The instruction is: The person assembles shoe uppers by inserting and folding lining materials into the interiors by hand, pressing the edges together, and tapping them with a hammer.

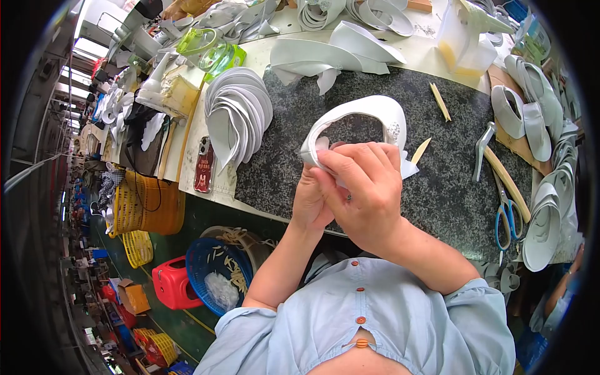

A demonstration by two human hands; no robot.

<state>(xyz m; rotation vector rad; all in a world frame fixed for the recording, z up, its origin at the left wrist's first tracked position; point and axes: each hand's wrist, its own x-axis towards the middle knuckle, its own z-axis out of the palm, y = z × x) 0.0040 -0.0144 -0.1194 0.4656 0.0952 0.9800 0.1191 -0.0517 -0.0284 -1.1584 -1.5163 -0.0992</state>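
A white shoe upper (382, 107) with a small sparkly ornament on one side is held in a loop above the dark speckled board (450, 162). My left hand (310, 199) grips its near left edge from below, with the fingers partly hidden. My right hand (369, 184) is closed on the same edge, thumb and fingertips pinching the material beside the left hand. A white flap of material (409, 167) shows just right of the right hand. Two pale yellowish strips lie on the board, one nearer strip (422, 150) and one farther strip (440, 102).
Stacked white uppers (240, 112) stand on the left beside a red phone (203, 165). At right lie a hammer (500, 169), blue-handled scissors (509, 220) and more uppers (542, 228). A glue bottle (465, 47) stands at the back. A blue basket (199, 270) sits below the table.
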